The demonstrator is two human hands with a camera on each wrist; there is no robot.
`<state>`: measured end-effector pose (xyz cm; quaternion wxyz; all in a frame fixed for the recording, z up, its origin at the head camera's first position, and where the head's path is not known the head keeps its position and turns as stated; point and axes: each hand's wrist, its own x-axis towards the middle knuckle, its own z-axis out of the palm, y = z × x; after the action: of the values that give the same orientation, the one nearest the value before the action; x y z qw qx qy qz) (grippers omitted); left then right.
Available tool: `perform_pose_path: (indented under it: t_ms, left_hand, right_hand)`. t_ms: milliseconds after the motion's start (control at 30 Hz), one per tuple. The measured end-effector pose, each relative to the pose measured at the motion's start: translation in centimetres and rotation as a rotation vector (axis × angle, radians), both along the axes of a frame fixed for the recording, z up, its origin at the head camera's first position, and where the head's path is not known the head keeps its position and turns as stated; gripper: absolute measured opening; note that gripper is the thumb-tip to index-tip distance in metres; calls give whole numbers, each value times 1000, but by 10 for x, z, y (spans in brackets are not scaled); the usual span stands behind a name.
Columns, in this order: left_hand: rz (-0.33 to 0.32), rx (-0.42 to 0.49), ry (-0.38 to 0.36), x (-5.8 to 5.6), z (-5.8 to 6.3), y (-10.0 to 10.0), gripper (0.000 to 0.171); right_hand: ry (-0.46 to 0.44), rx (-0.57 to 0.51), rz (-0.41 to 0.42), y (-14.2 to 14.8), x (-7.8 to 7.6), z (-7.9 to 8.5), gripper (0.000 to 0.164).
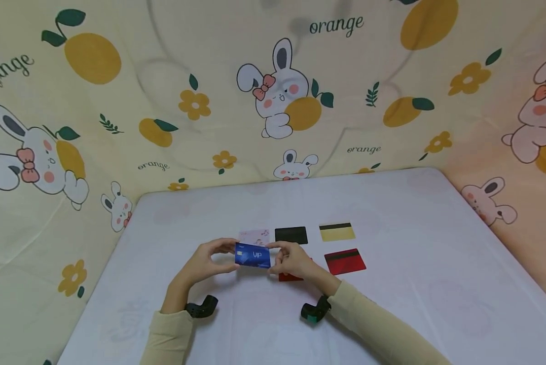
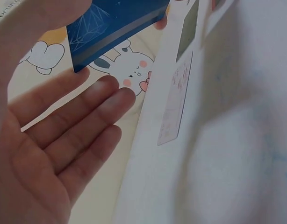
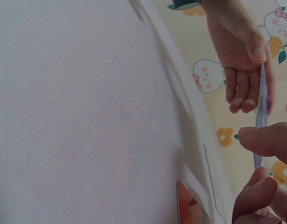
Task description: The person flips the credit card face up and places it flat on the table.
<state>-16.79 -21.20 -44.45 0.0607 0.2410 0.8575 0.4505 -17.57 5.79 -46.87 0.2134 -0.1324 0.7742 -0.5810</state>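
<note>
A blue VIP card [image 1: 253, 255] is held up off the table between both hands, its printed face toward the head camera. My left hand [image 1: 209, 261] pinches its left edge between thumb and index finger; the other fingers spread out behind, as the left wrist view shows. At the opposite edge, my right hand [image 1: 293, 260] pinches the card between thumb and fingers. The card's dark blue back with a grey stripe [image 2: 120, 39] faces the left wrist camera. Behind it on the table lies a pale pink flowered card [image 1: 254, 236], partly covered in the head view.
A black card [image 1: 291, 235], a gold card with a dark stripe [image 1: 337, 232] and a red striped card [image 1: 345, 261] lie on the white-covered table [image 1: 414, 213]. Another red card [image 1: 290, 277] is partly hidden under the right hand. A rabbit-and-orange print curtain [image 1: 209, 66] stands behind.
</note>
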Motion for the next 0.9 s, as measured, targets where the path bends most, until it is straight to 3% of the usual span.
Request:
perform_pose_path:
  t_ms: [433,900]
  left_hand:
    - [-17,-10,-17,0,-10,-2,60]
    - [11,-49,-51,3,-17,-3,60]
  right_hand:
    - [3,27,-15,2,1,-3,61]
    - [52,34,41,5,0,-1,59]
